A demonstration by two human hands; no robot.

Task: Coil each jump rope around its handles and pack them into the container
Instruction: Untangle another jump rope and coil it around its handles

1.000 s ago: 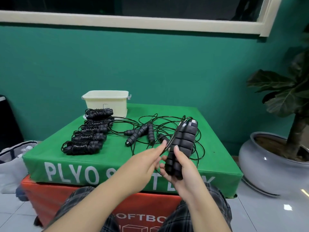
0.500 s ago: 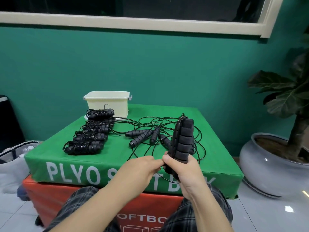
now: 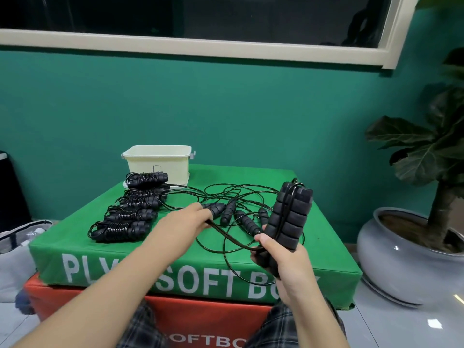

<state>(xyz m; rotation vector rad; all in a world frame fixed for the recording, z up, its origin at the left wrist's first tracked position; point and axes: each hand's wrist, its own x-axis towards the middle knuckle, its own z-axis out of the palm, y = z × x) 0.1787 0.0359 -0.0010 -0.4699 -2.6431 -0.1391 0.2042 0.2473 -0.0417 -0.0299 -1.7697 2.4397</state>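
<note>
While the right hand point(image 3: 283, 262) grips the pair of foam handles point(image 3: 290, 217) upright at about four o'clock from the middle of the green box point(image 3: 175, 262), its fingers curled round their lower end, the left hand point(image 3: 187, 222) pinches the black cord point(image 3: 231, 241) and holds it out toward nine o'clock, so the cord runs slack between the two hands. One strand lies along the handles up to their top; no turns are wound on yet, as far as I can see. The likely trouble is the tangle: loose handles point(image 3: 226, 214) and loops of other ropes lie at twelve o'clock from the hands, and this cord seems to trail through them, so a hard pull could drag a neighbour along or knot the lot. A loop also hangs over the box's near edge and might catch there. Coiled ropes point(image 3: 120, 228) lie in a row at nine to ten o'clock, near the left edge, where a sweeping wrist could nudge one off. The cream container point(image 3: 158, 164) stands at eleven o'clock by the far edge. Open room lies at two o'clock.
</note>
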